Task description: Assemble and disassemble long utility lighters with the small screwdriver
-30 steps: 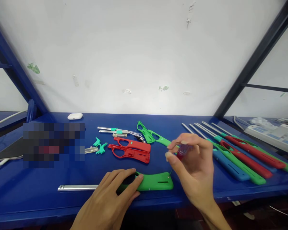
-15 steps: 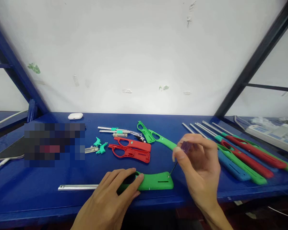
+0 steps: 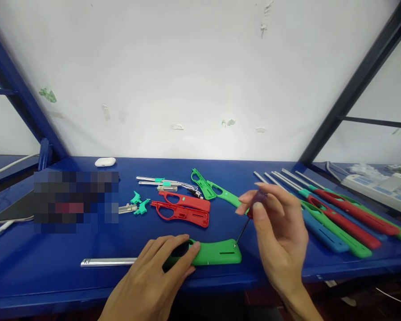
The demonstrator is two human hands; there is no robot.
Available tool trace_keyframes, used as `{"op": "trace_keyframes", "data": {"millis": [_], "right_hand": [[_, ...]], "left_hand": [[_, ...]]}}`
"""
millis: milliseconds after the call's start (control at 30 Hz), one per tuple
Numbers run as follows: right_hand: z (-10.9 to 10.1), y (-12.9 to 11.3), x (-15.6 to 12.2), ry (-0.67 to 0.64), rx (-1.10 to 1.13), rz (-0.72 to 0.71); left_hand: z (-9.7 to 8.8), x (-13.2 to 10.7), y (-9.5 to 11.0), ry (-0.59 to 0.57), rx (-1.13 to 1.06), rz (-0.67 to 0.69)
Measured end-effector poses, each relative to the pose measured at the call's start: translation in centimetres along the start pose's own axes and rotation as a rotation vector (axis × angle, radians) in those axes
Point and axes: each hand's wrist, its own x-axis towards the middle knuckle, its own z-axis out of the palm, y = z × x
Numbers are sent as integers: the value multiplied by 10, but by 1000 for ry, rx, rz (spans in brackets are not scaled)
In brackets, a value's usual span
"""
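Observation:
A green long-neck lighter (image 3: pixel 217 253) lies flat near the front of the blue table, its silver tube pointing left. My left hand (image 3: pixel 160 267) grips its middle and presses it against the tabletop. In my right hand (image 3: pixel 279 232) is a screwdriver (image 3: pixel 242 232), its dark handle mostly hidden by the fingers. The thin shaft slants down to the screw hole at the right end of the green handle. Behind the lighter rest two red lighter shell halves (image 3: pixel 183 214) and green shell halves (image 3: pixel 204 185).
Several lighters (image 3: pixel 341 223) in red, green and blue lie at the right. Metal tubes (image 3: pixel 157 182), teal triggers (image 3: pixel 142 207) and clear fuel parts (image 3: pixel 128 208) sit left of centre. A white earbud case (image 3: pixel 105 162) is by the wall; a power strip (image 3: pixel 381 189) stands far right.
My right fingers have shifted around the screwdriver handle, the index finger lifting and opening out. The screwdriver tip stays at the hole. My left hand and the lighter have not moved.

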Motion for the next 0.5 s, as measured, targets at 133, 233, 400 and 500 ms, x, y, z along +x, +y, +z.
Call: {"op": "trace_keyframes", "data": {"millis": [133, 233, 400, 500], "right_hand": [[0, 0, -1, -48, 23, -9], [5, 1, 0, 36, -19, -84], [3, -5, 2, 90, 46, -49], [-16, -16, 9, 77, 41, 103]], "left_hand": [[0, 0, -1, 12, -9, -3], [0, 0, -2, 23, -7, -2], [1, -1, -2, 19, 10, -8], [1, -1, -1, 5, 15, -11]]}}
